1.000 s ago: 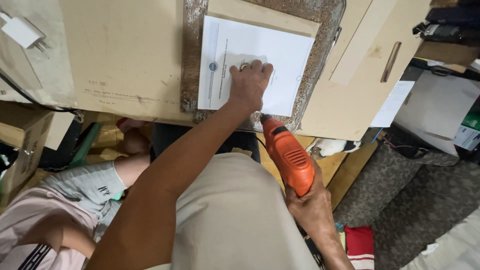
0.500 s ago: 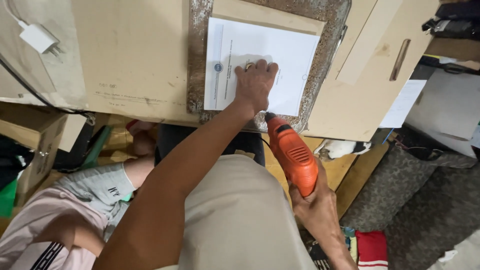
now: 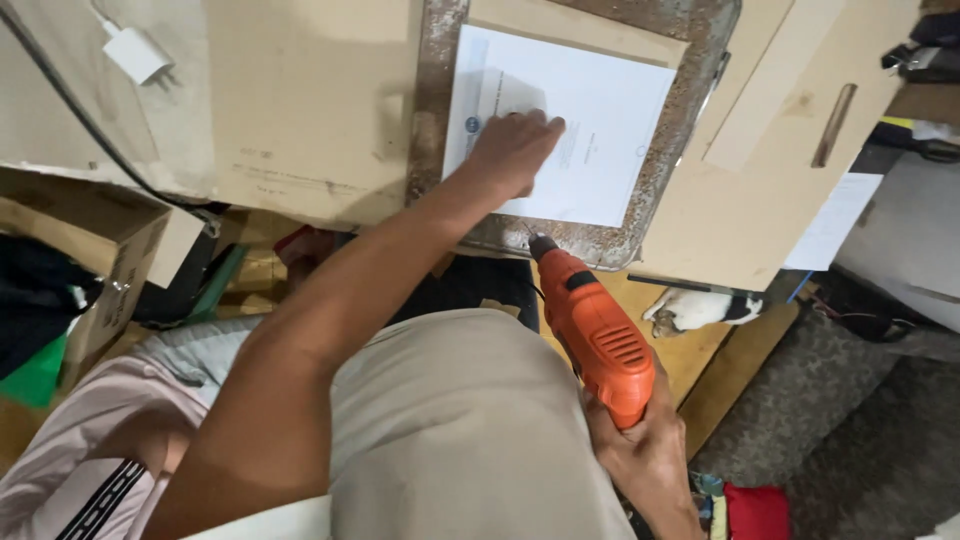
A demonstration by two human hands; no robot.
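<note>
Pressing our left hand (image 3: 512,150) flat on the sheet (image 3: 590,125), fingers spread and gripping nothing, we kept the white paper pinned to the board (image 3: 560,30) that lay in the rusty tray (image 3: 690,120). Our right hand (image 3: 645,455) was clenched around the orange drill (image 3: 595,325), whose bit pointed up at the tray's near rim, just below the left hand and close to its wrist. We judged the chief risk to be that closeness: if the bit skated on the metal rim or the smooth paper, it could run toward the left fingers, since they lay right beside its line. A second risk was the sheet itself, which could twist or tear around the bit if the left hand eased off. Holding the drill one-handed and low by our lap, we could also have lost control of it should the bit bind. Beyond the left hand stretched a worktop of pale board panels (image 3: 300,100), with a white charger (image 3: 135,55) and a dark cable (image 3: 70,110) off to its left. Right of the tray lay more panels, one with a long slot (image 3: 832,125). Left of our knees stood a cardboard box (image 3: 95,290), and right of the drill hand a cat (image 3: 700,308) lay on the yellow floor beside a grey rug (image 3: 850,420).
</note>
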